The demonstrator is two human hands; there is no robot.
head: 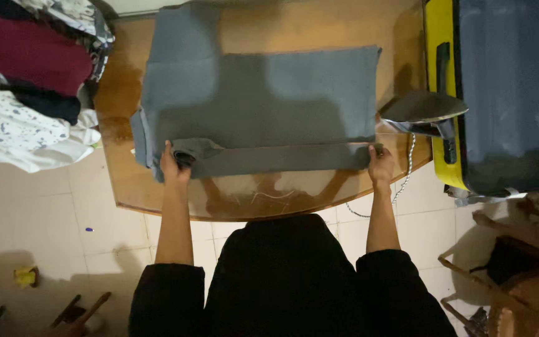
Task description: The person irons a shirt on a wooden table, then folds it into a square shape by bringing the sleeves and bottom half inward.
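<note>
A grey folded garment [263,100] lies flat on a glossy wooden table [244,196]. My left hand [173,165] grips the garment's near left corner, where the cloth bunches up. At the near right corner, my right hand [380,163] pinches the edge of the same grey garment. Between the two hands a narrow strip of the cloth is folded over along the near edge. A clothes iron [422,112] stands on the table just right of the garment, close to my right hand, its cord [407,175] hanging off the table edge.
A heap of clothes [29,81], maroon, white spotted and dark, sits at the left. A yellow and dark grey suitcase [500,93] stands at the right. Wooden chair parts [513,274] are at the lower right. Small bits lie on the tiled floor [45,231].
</note>
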